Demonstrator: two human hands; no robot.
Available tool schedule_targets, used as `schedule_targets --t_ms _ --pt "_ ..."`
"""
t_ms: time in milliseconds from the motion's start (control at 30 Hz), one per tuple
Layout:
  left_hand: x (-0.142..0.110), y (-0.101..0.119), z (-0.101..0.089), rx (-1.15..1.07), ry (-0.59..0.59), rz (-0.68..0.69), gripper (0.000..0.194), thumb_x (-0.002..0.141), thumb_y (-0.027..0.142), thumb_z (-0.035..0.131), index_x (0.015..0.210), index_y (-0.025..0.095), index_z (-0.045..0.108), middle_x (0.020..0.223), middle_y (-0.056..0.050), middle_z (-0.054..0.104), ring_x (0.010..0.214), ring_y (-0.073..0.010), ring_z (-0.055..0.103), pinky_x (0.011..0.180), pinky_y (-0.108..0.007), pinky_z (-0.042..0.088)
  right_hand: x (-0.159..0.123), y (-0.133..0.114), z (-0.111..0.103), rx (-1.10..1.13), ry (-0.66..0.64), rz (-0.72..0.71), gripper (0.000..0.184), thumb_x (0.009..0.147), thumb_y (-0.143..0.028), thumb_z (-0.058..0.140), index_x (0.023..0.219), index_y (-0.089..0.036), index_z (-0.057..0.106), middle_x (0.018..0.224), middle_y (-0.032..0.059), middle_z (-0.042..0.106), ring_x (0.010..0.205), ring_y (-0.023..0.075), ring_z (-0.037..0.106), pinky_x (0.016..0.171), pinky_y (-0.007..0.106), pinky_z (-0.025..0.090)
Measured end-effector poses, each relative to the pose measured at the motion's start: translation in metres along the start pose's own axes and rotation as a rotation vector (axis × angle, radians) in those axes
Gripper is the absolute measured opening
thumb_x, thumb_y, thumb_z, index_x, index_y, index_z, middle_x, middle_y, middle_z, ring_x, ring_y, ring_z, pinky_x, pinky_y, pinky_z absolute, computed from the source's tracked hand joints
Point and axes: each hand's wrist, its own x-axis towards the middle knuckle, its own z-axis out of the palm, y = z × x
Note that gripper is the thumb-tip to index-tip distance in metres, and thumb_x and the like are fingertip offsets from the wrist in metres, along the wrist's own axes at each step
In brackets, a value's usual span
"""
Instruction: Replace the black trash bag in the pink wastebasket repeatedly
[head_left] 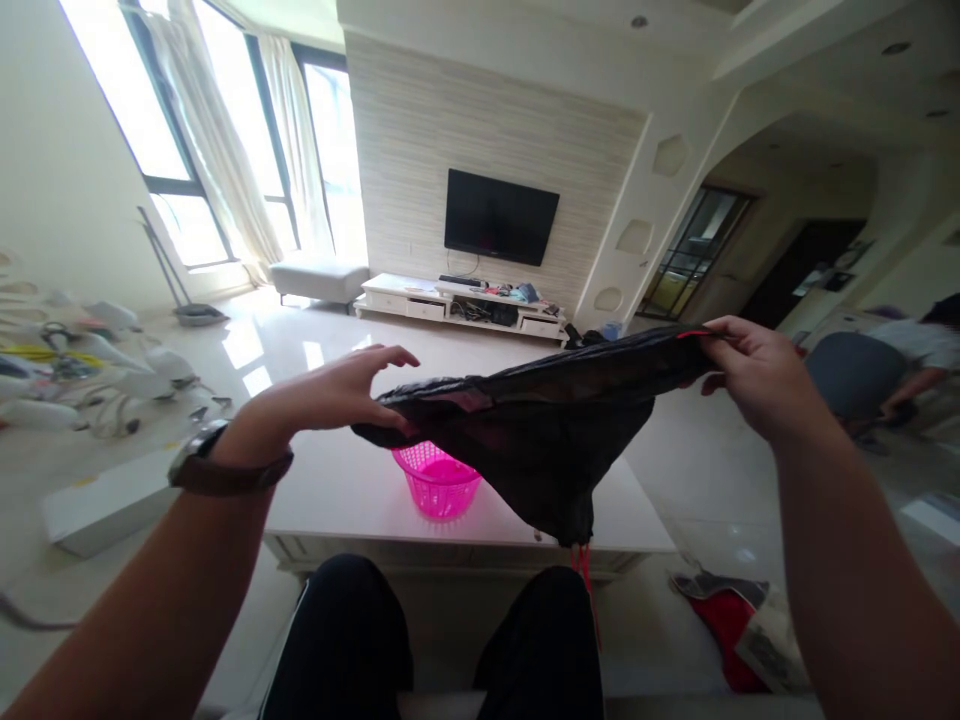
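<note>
A thin black plastic bag (555, 430) with red drawstrings (583, 575) stretches between my hands above the table. My right hand (757, 365) pinches its upper right corner, where a bit of red shows. At the bag's left end, my left hand (337, 390) has its thumb against the plastic. The upper fingers of that hand are bent and apart from the thumb; any fingers behind the bag are hidden. A bright pink plastic basket (442, 495) stands on the table below, its rim partly covered by the bag.
Under the basket is a white table (337, 500), with my knees in front. A red and grey item (724, 620) lies on the floor at right. Cluttered items (105, 370) are at far left. Another person (919, 345) is at the right edge, beside a grey chair back (855, 370).
</note>
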Motion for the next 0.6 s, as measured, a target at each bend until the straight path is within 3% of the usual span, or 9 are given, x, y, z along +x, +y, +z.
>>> schedule_targets --t_ms 67,133,200,233,300,400,467,533,600 --pt "-0.001 0.029 0.025 -0.081 -0.043 0.129 0.085 0.062 0.044 0.090 0.141 0.028 0.062 0.142 -0.009 0.065 0.124 -0.0331 0.063 0.106 -0.044 0.053 -0.008 -0.013 0.003 0.018 -0.021 -0.034 0.006 0.102 -0.012 0.060 0.101 -0.008 0.065 0.074 -0.0027 0.063 0.056 0.0056 0.056 0.055 0.016 0.039" --pt "0.002 0.059 0.056 -0.114 -0.085 0.235 0.074 0.070 0.041 0.086 0.139 0.028 0.063 0.139 -0.008 0.067 0.123 -0.0318 0.063 0.105 -0.042 0.052 -0.014 -0.022 0.000 -0.018 -0.019 -0.062 0.007 0.102 -0.012 0.060 0.103 -0.007 0.066 0.074 -0.0024 0.063 0.057 0.0052 0.054 0.056 0.016 0.039" --pt "0.009 0.079 0.087 -0.094 -0.150 0.240 0.028 0.087 0.032 0.068 0.112 0.023 0.073 0.110 -0.008 0.075 0.102 -0.0273 0.068 0.095 -0.038 0.052 -0.016 -0.021 -0.011 -0.142 0.047 -0.085 0.009 0.100 -0.012 0.063 0.105 -0.007 0.069 0.073 -0.0021 0.064 0.057 0.0053 0.052 0.057 0.017 0.038" --pt "0.013 0.085 0.100 -0.109 -0.151 0.199 0.018 0.091 0.028 0.060 0.100 0.021 0.073 0.098 -0.008 0.074 0.092 -0.0252 0.068 0.088 -0.037 0.052 -0.018 -0.017 -0.019 -0.244 0.076 -0.096 0.010 0.098 -0.012 0.066 0.105 -0.008 0.071 0.073 -0.0016 0.065 0.057 0.0058 0.051 0.058 0.018 0.037" --pt "0.022 0.091 0.123 -0.247 -0.157 0.131 0.021 0.094 0.026 0.051 0.088 0.019 0.071 0.086 -0.006 0.072 0.081 -0.0221 0.065 0.078 -0.033 0.049 -0.029 -0.005 -0.036 -0.475 0.093 -0.166 0.017 0.090 -0.015 0.075 0.107 -0.011 0.074 0.082 0.0018 0.069 0.065 0.0097 0.056 0.062 0.021 0.040" --pt "0.031 0.097 0.145 -0.606 -0.174 0.093 0.030 0.097 0.038 0.051 0.090 0.016 0.070 0.085 -0.003 0.071 0.079 -0.0198 0.062 0.070 -0.030 0.046 -0.070 0.007 -0.043 -0.640 0.182 -0.508 0.042 0.080 -0.029 0.083 0.118 -0.014 0.072 0.114 0.0133 0.070 0.104 0.0276 0.065 0.086 0.037 0.053" --pt "0.034 0.109 0.154 -0.788 -0.160 0.097 0.035 0.099 0.041 0.048 0.090 0.014 0.069 0.084 -0.002 0.070 0.080 -0.0186 0.059 0.072 -0.029 0.047 -0.109 0.012 -0.027 -0.538 0.330 -0.778 0.040 0.085 -0.029 0.077 0.122 -0.017 0.068 0.125 0.0159 0.065 0.124 0.0339 0.061 0.106 0.050 0.051" --pt "0.033 0.128 0.157 -0.871 -0.129 0.143 0.034 0.100 0.038 0.046 0.089 0.014 0.068 0.086 -0.003 0.069 0.082 -0.0179 0.058 0.076 -0.029 0.048 -0.144 0.021 0.000 -0.426 0.147 -0.897 0.030 0.091 -0.018 0.066 0.121 -0.021 0.066 0.124 0.0124 0.067 0.123 0.0304 0.065 0.107 0.050 0.053" --pt "0.026 0.149 0.156 -0.856 -0.079 0.202 0.030 0.101 0.034 0.046 0.087 0.016 0.065 0.085 -0.003 0.068 0.082 -0.0175 0.057 0.077 -0.029 0.047 -0.162 0.039 0.028 -0.506 -0.132 -0.720 0.034 0.099 -0.020 0.054 0.131 -0.020 0.065 0.132 0.0129 0.068 0.131 0.0308 0.063 0.110 0.050 0.053"
